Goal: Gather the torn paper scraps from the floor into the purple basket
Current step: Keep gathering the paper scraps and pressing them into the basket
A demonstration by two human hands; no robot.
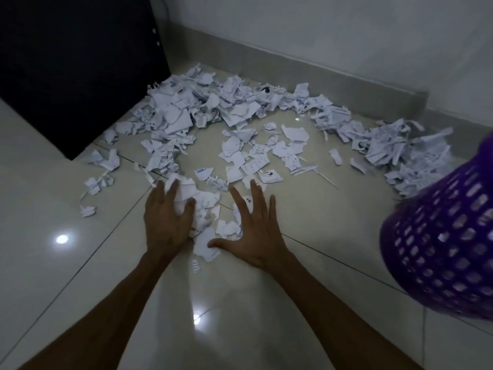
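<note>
My left hand [166, 222] curls on a paper clump [186, 192]; my right hand [254, 231] lies spread flat on scraps [226, 228]. More scraps arc far across the floor [80, 263]. Purple basket [440, 249] right, dark cabinet [74, 70] far left.

Glossy pale tiled floor [66, 198] with dark grout lines carries two bright light reflections [62, 239] at seven and six o'clock, a dark cabinet panel [74, 68] stands at ten o'clock, and a white wall [333, 25] with grey skirting [306, 70] runs from twelve to two o'clock.
</note>
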